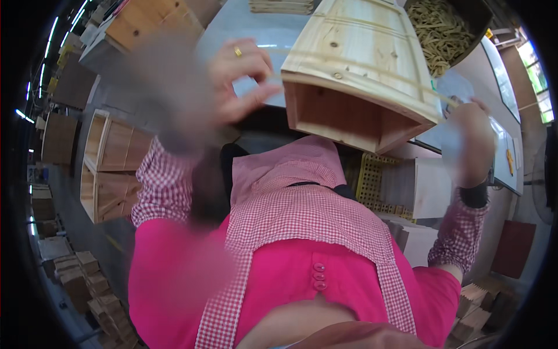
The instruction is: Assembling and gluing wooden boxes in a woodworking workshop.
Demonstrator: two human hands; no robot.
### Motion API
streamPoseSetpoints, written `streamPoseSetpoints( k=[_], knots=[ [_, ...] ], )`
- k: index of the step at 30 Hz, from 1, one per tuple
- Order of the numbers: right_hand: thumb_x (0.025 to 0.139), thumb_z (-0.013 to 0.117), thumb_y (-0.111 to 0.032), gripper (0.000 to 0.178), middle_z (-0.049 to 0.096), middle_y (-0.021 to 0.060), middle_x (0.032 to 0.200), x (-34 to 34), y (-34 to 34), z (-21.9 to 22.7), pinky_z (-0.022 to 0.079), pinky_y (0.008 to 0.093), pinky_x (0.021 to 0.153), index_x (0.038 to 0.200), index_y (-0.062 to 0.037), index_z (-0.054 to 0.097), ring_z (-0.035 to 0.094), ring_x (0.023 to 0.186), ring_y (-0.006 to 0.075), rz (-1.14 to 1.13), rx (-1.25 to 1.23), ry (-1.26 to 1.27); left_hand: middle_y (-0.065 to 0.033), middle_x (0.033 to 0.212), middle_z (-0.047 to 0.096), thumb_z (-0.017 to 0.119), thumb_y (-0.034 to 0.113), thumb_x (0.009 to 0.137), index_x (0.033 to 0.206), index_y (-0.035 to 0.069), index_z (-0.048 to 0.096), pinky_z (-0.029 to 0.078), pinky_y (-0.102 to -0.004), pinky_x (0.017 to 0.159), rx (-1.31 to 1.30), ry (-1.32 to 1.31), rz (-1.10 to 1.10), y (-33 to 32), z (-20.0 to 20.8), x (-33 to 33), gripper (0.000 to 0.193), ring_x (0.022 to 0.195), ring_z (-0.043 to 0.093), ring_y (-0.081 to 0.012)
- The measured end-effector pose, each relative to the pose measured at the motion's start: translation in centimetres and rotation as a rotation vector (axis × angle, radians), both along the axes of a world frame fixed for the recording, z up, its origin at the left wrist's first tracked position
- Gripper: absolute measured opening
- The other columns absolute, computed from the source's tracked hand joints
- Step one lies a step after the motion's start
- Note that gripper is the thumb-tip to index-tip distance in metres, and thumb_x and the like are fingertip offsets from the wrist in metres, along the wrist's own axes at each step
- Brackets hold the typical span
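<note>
left hand [241, 78], thin strip [360, 70], wooden box [363, 75]

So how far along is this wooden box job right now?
Done: the pine box looks assembled, with similar boxes stacked at the left. In hand: a thin strip, pinched by the left hand and right hand, spans the box. Left: fixing it; a bin of strips waits.

We see a box [360, 75] of pale, unfinished wood, matt, with knots and visible grain. The bin [447, 29] behind it holds dry, rough yellowish strips. Our apron [308, 215] is soft checked cloth over a smooth pink shirt [174, 279], and the ring [238, 52] looks like glossy metal
</note>
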State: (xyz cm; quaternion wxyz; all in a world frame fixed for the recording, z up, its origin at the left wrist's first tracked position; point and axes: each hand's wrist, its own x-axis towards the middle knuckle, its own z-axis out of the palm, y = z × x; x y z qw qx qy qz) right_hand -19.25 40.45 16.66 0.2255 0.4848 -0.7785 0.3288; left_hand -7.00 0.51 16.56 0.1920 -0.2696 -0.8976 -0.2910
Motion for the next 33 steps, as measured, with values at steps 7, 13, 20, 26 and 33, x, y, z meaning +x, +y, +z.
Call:
streamPoseSetpoints(
  k=[7,13,20,26,33],
  knots=[
    [0.073,0.065,0.001,0.012,0.063,0.0100,0.091,3.8,2.6,-10.2,0.034,0.0478,0.102,0.068,-0.0023,0.055,0.057,0.111,0.0323,-0.171,0.249,0.112,-0.0058,0.105,0.060,0.069,0.012,0.076,0.097,0.010,0.063,0.032,-0.0496,0.105,-0.501,0.096,0.134,-3.8,-10.2,1.2,0.022,0.115,0.054,-0.0265],
    [0.073,0.071,-0.009,0.011,0.061,0.0086,0.107,2.4,1.8,-17.9,0.032,0.0519,0.104,0.071,-0.0047,0.061,0.044,0.124,0.0333,-0.183,0.379,0.181,-0.0050,0.121,0.056,0.067,0.015,0.078,0.119,0.014,0.058,0.027,-0.0528,0.108,-0.622,0.063,0.148,-3.0,-19.6,1.0,0.041,0.130,0.042,-0.0276],
    [0.076,0.067,-0.017,0.010,0.064,0.0065,0.102,0.7,0.5,-19.9,0.023,0.0502,0.110,0.075,-0.0079,0.063,0.044,0.125,0.0304,-0.322,0.505,0.156,-0.0069,0.123,0.056,0.065,0.015,0.078,0.122,0.013,0.058,0.027,-0.0533,0.109,-0.690,0.088,0.222,-2.9,-20.7,0.6,0.046,0.129,0.042,-0.0300],
    [0.079,0.062,-0.003,0.021,0.062,0.0143,0.092,3.6,0.0,-12.5,0.049,0.0419,0.077,0.100,-0.0018,0.067,0.060,0.084,0.0283,-0.219,0.068,0.148,-0.0135,0.125,0.057,0.062,0.017,0.084,0.127,0.006,0.054,0.035,-0.0510,0.103,-0.461,0.099,-0.016,-3.2,-15.1,-1.7,0.045,0.123,0.049,-0.0287],
    [0.099,0.044,-0.028,0.039,0.064,0.0134,0.087,-11.5,-1.8,-6.5,0.048,0.0310,0.054,0.101,0.0072,0.060,0.061,0.062,0.0180,-0.349,-0.231,-0.527,-0.0045,0.099,0.061,0.052,0.052,0.091,0.122,0.005,0.053,0.043,-0.0323,0.087,0.975,-0.830,0.402,-3.5,-5.9,-16.7,0.057,0.094,0.056,-0.0139]
  ],
)
